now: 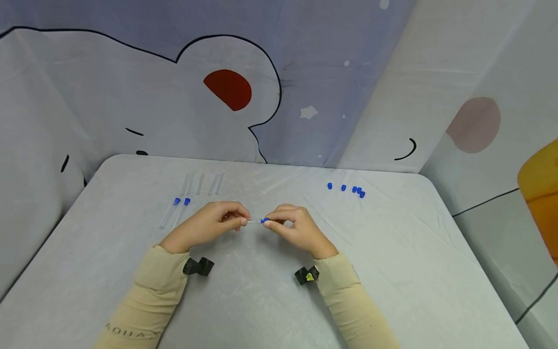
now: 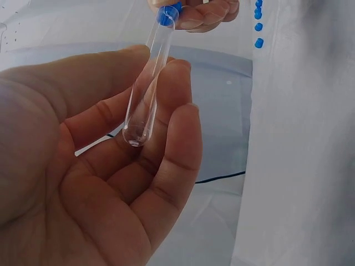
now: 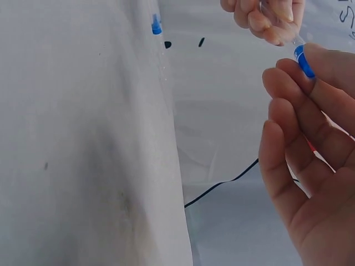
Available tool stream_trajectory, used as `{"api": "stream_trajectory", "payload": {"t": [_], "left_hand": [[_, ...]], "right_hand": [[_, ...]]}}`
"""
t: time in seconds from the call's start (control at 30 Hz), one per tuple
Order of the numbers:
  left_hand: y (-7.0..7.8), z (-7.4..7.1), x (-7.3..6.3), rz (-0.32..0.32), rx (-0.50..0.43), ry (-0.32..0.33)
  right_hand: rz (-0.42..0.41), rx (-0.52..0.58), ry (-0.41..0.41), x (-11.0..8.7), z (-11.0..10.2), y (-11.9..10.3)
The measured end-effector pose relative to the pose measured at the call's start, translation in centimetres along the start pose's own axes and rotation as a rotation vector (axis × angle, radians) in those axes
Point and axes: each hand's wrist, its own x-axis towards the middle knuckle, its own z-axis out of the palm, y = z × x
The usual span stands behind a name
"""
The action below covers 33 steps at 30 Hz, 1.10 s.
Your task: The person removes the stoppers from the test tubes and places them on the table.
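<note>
Between thumb and fingers, my left hand holds a clear test tube, its rounded end toward the palm. A blue cap sits at the tube's mouth, pinched between the thumb and forefinger of my right hand. How far the cap is on the tube I cannot tell. The two hands face each other just above the middle of the table. Left of my left hand lie two test tubes with blue caps, one capped tube beside another capped tube.
Several uncapped tubes lie in a row toward the back left of the white-covered table. Several loose blue caps are at the back right. A printed cloth stands behind the table's far edge.
</note>
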Motion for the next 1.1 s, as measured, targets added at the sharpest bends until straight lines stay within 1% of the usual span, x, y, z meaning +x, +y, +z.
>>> {"api": "stream_trajectory", "payload": {"t": [0.27, 0.43, 0.8, 1.1], "left_hand": [[0.2, 0.1, 0.0, -0.012, 0.001, 0.008], [0.3, 0.1, 0.0, -0.012, 0.01, 0.014], [0.6, 0.2, -0.1, 0.003, 0.025, 0.042], [1.2, 0.0, -0.2, 0.007, 0.031, 0.08]], "right_hand": [[-0.086, -0.041, 0.04, 0.0, 0.1, 0.8], [-0.109, -0.069, 0.049, 0.0, 0.1, 1.0], [-0.147, -0.104, 0.085, 0.1, 0.2, 0.5], [-0.22, -0.112, 0.115, 0.2, 0.0, 0.2]]}}
